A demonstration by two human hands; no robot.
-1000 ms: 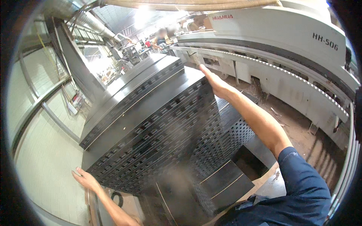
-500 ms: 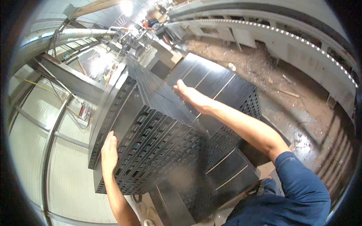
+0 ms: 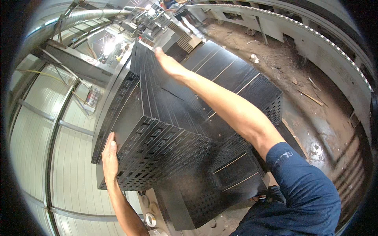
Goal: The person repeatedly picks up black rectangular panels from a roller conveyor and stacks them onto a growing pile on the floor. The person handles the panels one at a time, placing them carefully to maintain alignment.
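Observation:
A tall stack of black perforated panels fills the middle of the view. My left hand presses flat against the near left end of the upper panels. My right hand reaches far across the top and grips the far edge of the same bundle, which is tilted up off the stack. A lower stack of black panels lies behind and to the right.
A long white machine housing curves along the right. Dirty floor with scraps lies beside the stacks. Pale wall panels and a metal duct are at left. Tape rolls sit low near my left forearm.
The view has dropped and closed in on the stack. My left hand stays on the near left end; my right hand has slid farther along the top to the far edge.

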